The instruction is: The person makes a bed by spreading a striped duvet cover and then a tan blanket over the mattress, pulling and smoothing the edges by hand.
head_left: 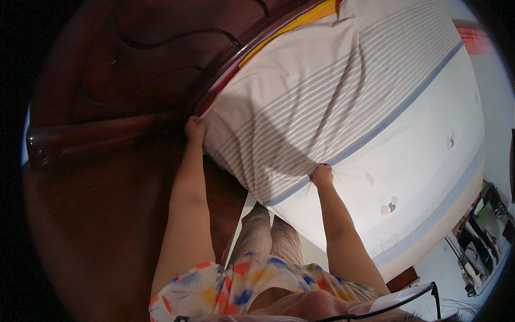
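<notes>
A bed sheet (407, 123) in beige, stripes and white covers the mattress, with a blue-grey band running across it. At the corner beside the dark wooden headboard, my left hand (195, 129) is closed on the sheet's edge. My right hand (323, 176) grips the sheet at the blue-grey band, nearer to me. Between the two hands the cloth shows creases, and more folds run through the striped part beyond. The fingertips of both hands are partly hidden.
A carved dark wooden headboard (161, 53) rises at the left. Dark wooden furniture (102, 214) stands beside my left arm. A strip of yellow cloth (289, 31) shows between headboard and sheet. Assorted dark items (483, 236) lie at the far right.
</notes>
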Tool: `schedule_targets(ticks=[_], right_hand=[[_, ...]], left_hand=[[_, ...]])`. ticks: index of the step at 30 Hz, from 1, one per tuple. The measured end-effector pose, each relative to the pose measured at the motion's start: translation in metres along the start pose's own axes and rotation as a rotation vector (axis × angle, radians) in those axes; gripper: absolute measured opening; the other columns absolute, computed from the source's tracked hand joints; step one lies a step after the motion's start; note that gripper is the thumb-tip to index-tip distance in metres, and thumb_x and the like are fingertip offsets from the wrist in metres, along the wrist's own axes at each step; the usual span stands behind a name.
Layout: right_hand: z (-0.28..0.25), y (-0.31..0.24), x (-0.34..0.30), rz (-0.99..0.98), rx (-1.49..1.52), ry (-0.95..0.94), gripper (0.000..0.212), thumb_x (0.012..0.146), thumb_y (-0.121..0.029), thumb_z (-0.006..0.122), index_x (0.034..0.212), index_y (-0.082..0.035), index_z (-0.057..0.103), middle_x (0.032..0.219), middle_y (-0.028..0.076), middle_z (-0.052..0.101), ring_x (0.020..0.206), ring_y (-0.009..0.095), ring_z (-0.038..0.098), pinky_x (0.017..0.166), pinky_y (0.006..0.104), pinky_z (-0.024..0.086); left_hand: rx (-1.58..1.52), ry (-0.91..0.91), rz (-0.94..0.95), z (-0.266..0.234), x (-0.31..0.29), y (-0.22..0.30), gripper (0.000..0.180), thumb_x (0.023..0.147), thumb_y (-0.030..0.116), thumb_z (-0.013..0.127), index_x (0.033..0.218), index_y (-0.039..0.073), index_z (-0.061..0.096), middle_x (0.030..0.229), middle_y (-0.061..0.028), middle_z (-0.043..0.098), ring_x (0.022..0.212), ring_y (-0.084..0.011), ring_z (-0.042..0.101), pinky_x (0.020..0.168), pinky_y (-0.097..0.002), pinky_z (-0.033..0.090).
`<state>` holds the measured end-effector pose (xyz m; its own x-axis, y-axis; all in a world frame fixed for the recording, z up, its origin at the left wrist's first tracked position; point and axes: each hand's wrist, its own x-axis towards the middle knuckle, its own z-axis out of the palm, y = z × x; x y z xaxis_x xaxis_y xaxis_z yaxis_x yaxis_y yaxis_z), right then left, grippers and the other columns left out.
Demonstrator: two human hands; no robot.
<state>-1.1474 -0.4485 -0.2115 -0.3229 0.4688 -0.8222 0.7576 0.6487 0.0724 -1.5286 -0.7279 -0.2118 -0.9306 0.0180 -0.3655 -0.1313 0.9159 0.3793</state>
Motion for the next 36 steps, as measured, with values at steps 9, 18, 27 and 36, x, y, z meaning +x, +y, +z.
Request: schedule_targets(ticks=[9, 18, 27, 36], right_hand=[[0.005, 0.006, 0.001, -0.018, -0.041, 0.007, 0.07, 0.055, -0.033, 0.081, 0.106, -0.001, 0.047, 0.107, 0.018, 0.052, 0.105, 0.031, 0.049, 0.086, 0.0359, 0.046], [0.008, -0.009, -0.003, -0.118, -0.018, 0.097, 0.069, 0.053, -0.034, 0.081, 0.102, 0.0, 0.048, 0.104, 0.017, 0.053, 0.101, 0.03, 0.05, 0.086, 0.0353, 0.044], [0.014, 0.004, 0.004, -0.073, 0.048, 0.098, 0.066, 0.051, -0.029, 0.082, 0.103, -0.003, 0.05, 0.107, 0.017, 0.054, 0.105, 0.03, 0.05, 0.084, 0.0365, 0.047], [0.024, 0.009, 0.007, -0.117, 0.083, 0.182, 0.062, 0.056, -0.03, 0.08, 0.103, -0.004, 0.048, 0.108, 0.016, 0.051, 0.104, 0.03, 0.05, 0.082, 0.0379, 0.047]], left_hand=[[-1.012, 0.058, -0.723, -0.012, 0.002, -0.01, 0.027, 0.087, 0.015, 0.042, 0.103, -0.005, 0.047, 0.085, -0.0137, 0.061, 0.07, -0.0249, 0.061, 0.064, -0.029, 0.051], [-0.821, 0.208, -0.44, 0.007, 0.017, -0.07, 0.049, 0.083, 0.02, 0.054, 0.12, -0.005, 0.036, 0.111, -0.0187, 0.051, 0.092, -0.0281, 0.056, 0.078, -0.0336, 0.05], [0.245, 0.11, 0.124, 0.068, -0.159, 0.045, 0.085, 0.071, 0.042, 0.067, 0.138, 0.019, 0.021, 0.144, -0.0159, 0.007, 0.13, -0.0379, 0.012, 0.098, -0.0613, 0.018], [0.676, -0.553, 0.375, 0.108, -0.318, 0.077, 0.095, 0.07, 0.039, 0.07, 0.14, 0.031, 0.006, 0.145, -0.0141, -0.01, 0.131, -0.0412, -0.005, 0.099, -0.0611, 0.016]])
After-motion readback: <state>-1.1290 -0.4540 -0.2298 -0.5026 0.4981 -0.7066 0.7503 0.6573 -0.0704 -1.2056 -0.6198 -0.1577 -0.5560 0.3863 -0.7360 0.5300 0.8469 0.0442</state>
